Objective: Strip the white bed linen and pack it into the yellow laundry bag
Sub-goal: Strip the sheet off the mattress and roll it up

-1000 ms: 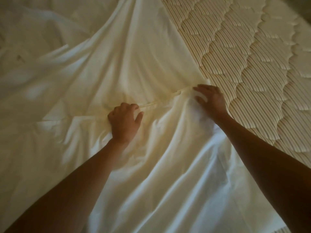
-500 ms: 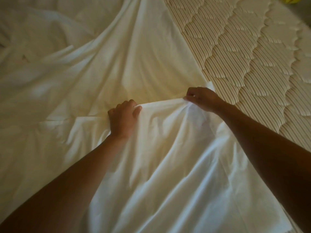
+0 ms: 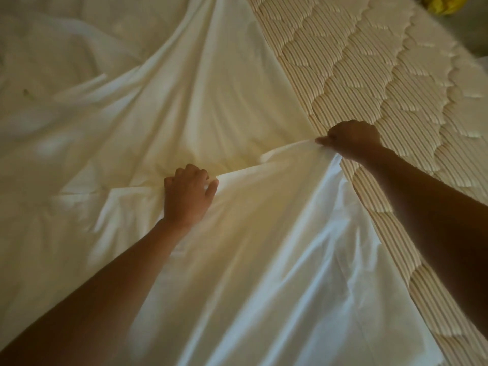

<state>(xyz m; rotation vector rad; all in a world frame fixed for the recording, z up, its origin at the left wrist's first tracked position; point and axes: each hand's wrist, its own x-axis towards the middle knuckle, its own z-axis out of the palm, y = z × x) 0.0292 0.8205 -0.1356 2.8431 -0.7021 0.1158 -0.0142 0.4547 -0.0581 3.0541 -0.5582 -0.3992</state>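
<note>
Both of your hands grip one folded edge of the loose white cotton bed sheet (image 3: 184,107), which lies rumpled over the near and left parts of the quilted, beige-striped mattress (image 3: 369,75). Your left hand (image 3: 188,194) has its fingers curled tight round the fold, thumb pressed against the cloth, near the middle of the sheet. Your right hand (image 3: 352,142) is clenched on the same fold right at the sheet's boundary with the bare mattress, knuckles up, the cloth bunched out of the fist toward your left hand. Between the two hands the fold rises in a taut ridge, lifted off the layers beneath.

That boundary runs as a long diagonal across the mattress, from the far top centre down to the near right. Right of the line the quilted top lies uncovered as far as its far-right edge. Left of the line, long creases fan away from your hands across the sheet.

Just past the mattress's far-right corner, a scrap of crumpled yellow material (image 3: 446,3) shows, well apart from both hands; you cannot tell from here whether it is the laundry bag.
</note>
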